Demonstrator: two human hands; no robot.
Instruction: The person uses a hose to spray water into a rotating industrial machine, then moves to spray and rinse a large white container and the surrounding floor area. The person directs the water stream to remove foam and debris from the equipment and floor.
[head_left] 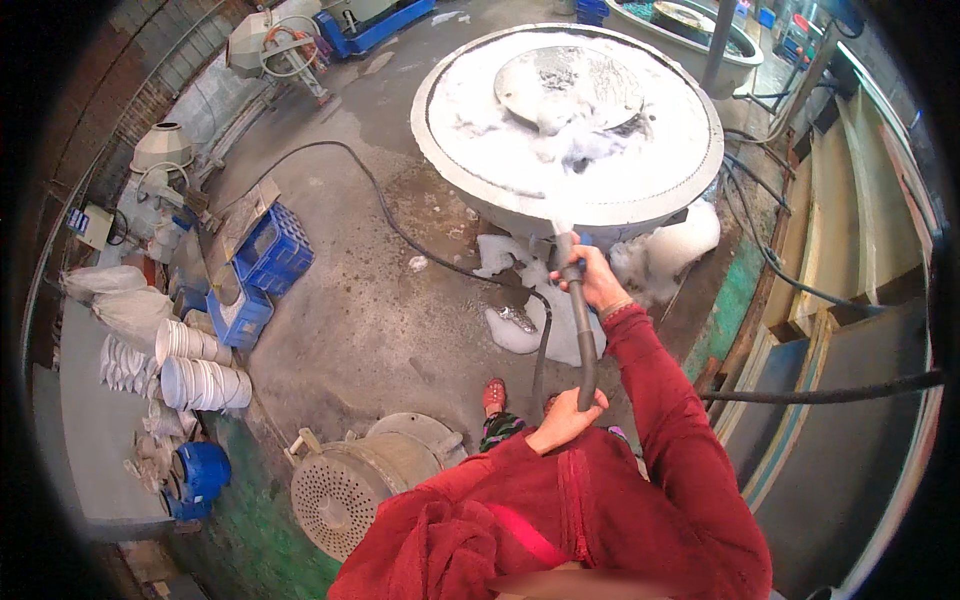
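Observation:
In front of my body I hold a long grey water pipe with a valve-like fitting near its far end. My right hand is wrapped around it close to that fitting. My left hand grips its lower end, near my waist. A whitish jet seems to leave the tip toward a large round tub. White foam fills the tub around a raised round disc. More foam spills onto the floor below the rim.
A black hose snakes over the wet floor; another hose comes from the right. Blue crates, stacked white buckets and blue drums stand left. A perforated metal drum lies near my feet. Wooden-edged troughs line the right.

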